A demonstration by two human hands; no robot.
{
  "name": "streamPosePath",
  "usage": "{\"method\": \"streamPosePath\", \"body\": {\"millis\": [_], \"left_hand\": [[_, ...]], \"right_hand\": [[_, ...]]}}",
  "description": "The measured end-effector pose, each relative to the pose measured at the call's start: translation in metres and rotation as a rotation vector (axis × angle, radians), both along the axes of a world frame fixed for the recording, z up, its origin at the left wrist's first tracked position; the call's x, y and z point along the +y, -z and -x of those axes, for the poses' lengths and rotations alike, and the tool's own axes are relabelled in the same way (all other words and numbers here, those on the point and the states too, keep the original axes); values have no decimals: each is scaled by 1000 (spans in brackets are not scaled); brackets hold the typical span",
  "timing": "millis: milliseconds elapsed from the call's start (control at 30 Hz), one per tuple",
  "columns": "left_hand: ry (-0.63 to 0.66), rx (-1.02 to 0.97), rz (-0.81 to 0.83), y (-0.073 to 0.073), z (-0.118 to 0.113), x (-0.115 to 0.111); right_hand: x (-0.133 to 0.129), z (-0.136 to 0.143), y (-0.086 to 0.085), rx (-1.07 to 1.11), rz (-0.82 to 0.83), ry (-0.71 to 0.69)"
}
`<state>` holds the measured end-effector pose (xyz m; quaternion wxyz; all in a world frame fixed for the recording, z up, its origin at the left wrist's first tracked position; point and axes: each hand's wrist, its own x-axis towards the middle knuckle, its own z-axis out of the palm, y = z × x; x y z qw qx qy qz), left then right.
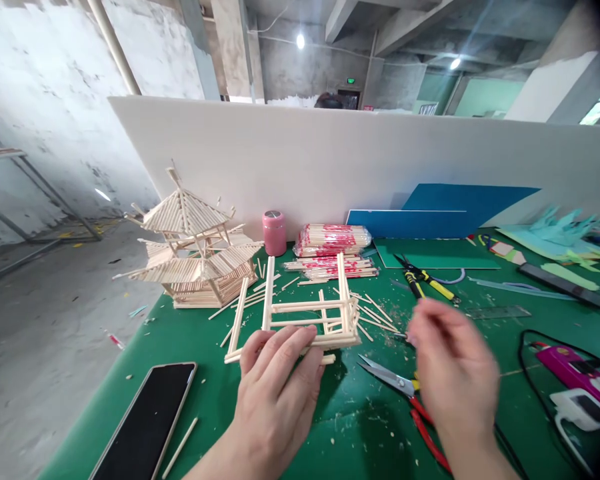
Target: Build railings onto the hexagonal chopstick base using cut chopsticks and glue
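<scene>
My left hand (283, 383) is wrapped over the near side of a small frame built of pale wooden sticks (307, 307), its fingers pressed on the lower bars. Upright posts rise from this frame. My right hand (455, 373) hovers to the right, thumb and fingertips pinched together and slightly blurred; what they hold, if anything, I cannot make out. Just below and left of it lie red-handled scissors (400, 387), blades pointing left. Loose sticks (377, 313) are scattered behind the frame. A finished-looking stick pagoda (195, 247) with two roof tiers stands at the back left.
A phone (147, 420) lies at the front left by a single stick (180, 447). Behind are a pink can (274, 233), plastic-wrapped stick bundles (333, 240), yellow-black pliers (425, 280) and blue boards (415, 223). Cables and a magenta device (575, 377) sit right. A white partition (300, 160) closes the back.
</scene>
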<state>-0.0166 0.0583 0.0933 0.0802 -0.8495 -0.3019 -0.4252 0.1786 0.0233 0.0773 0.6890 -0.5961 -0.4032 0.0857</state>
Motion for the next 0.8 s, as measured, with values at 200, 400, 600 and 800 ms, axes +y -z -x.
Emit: {"method": "streamPosePath", "body": {"millis": [200,400,600,800], "left_hand": [[-11,-6,-29,-4,-2,1],[-82,-91,-63,-4,-6,-2],[-50,-118,-33,-6,-7,-3],[-25,-177,-16,-3,-9,-3]], "right_hand": [[-4,10,-32,-512,11,-209],[-3,38,-47,-924,157,-375],[-5,44,-52,-999,197,-272],[-5,39,-49,-683,184,-501]]}}
